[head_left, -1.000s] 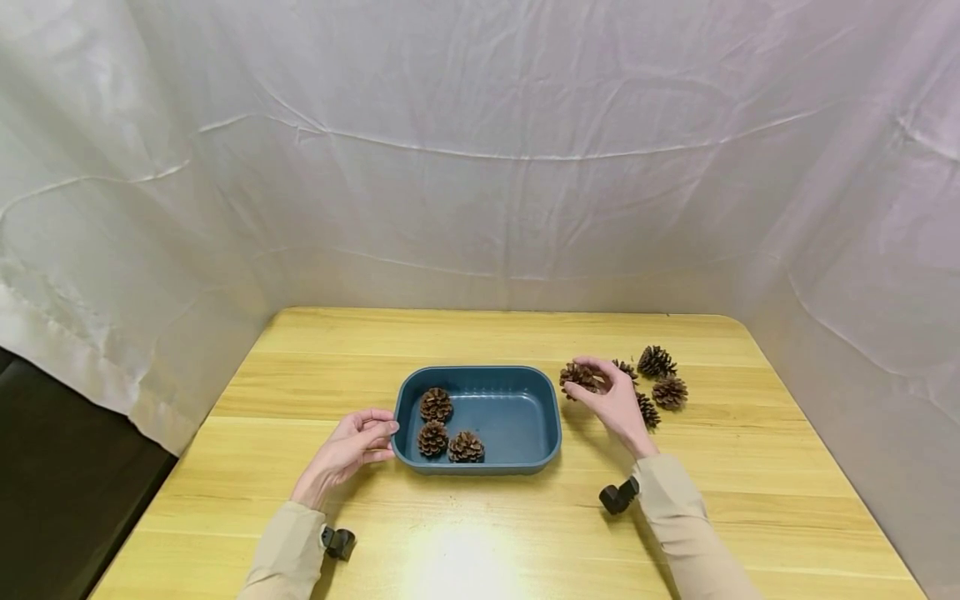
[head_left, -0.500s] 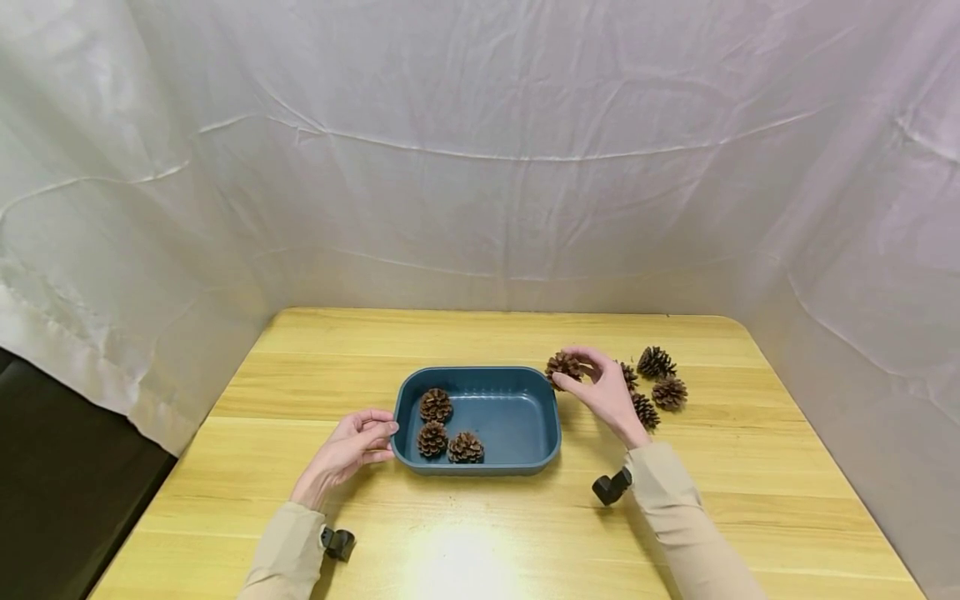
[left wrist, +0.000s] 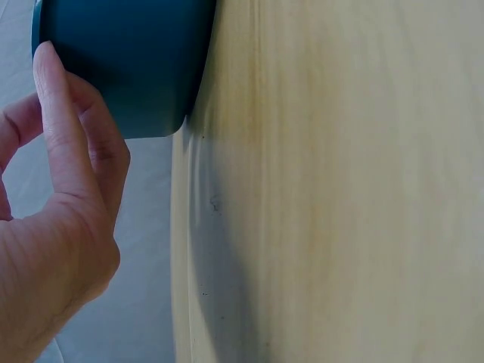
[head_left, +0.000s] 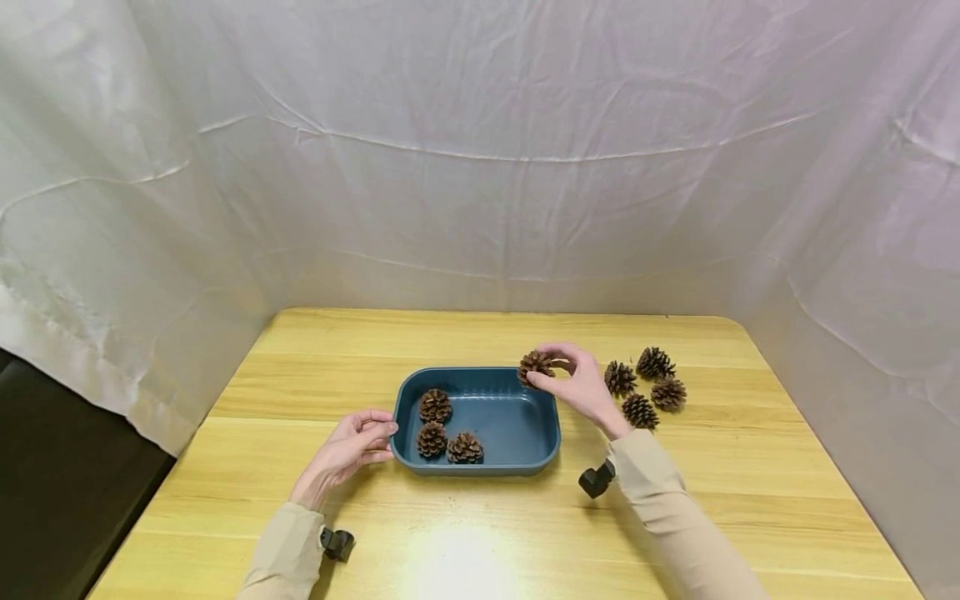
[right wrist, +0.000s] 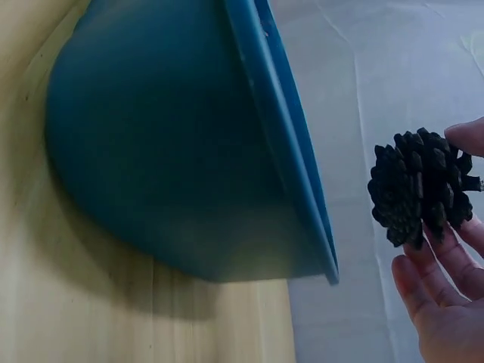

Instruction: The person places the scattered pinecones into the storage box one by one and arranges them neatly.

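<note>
Over the last second the right hand [head_left: 579, 385] has lifted a cone [head_left: 536, 367] away from the cluster near the right edge of the surface [head_left: 675, 500] and carried it leftward; it now hangs over the far right corner of the tray [head_left: 551, 450], pinched between thumb and fingertips, so the grip is clamped on the cone. I judge this to be the carry stage of a transfer: the cone has reached the tray but is not yet released into it. The left hand [head_left: 347, 450] has not moved, its loosely bent fingers resting against the tray's left wall, holding nothing. Three cones [head_left: 447, 427] lie in the left half of the tray, unchanged, and four cones [head_left: 643, 388] remain on the surface to the right, now fully visible with the hand gone from above them. The head view alone shows this whole layout and both counts. The right wrist view adds what the head view cannot: the cone [right wrist: 422, 185] seen from the side, clear of the tray's rim [right wrist: 283, 128] and above it, with fingers [right wrist: 454, 249] cupped beneath. The left wrist view shows a fingertip [left wrist: 53, 98] touching the tray's outer wall [left wrist: 128, 60], a contact the head view only suggests.
</note>
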Motion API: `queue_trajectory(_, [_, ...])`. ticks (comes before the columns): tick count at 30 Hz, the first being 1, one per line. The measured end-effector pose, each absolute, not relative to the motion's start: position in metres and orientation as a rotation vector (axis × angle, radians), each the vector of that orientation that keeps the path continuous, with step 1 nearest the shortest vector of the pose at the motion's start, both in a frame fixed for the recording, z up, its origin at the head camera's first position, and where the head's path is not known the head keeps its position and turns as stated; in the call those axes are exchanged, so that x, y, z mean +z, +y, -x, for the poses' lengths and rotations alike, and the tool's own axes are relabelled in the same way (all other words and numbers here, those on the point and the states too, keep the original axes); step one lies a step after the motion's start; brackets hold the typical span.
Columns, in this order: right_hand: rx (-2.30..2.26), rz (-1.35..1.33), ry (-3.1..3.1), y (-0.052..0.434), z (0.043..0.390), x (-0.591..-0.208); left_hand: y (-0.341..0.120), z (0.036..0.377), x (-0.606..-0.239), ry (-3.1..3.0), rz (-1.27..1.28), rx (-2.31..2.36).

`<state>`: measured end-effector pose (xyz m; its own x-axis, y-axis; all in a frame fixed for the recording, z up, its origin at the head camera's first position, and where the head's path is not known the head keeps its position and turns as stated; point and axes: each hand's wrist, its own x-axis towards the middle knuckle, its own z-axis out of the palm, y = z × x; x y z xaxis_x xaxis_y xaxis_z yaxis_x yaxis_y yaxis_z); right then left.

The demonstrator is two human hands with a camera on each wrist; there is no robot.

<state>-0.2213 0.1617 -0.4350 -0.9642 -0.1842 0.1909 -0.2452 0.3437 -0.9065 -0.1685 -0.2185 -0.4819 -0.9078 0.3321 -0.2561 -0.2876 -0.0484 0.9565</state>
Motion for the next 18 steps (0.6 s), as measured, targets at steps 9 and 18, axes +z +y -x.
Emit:
queue_trajectory(9, [1.631, -0.517, -2.604, 0.141, 0.224, -0.428, -0.218, 0.169, -0.482, 1.831, -0.03, 1.999])
queue_trajectory(18, [1.545, -0.583, -2.71, 0.127, 0.227, -0.42, -0.219, 0.168, -0.481, 1.817, -0.052, 2.007])
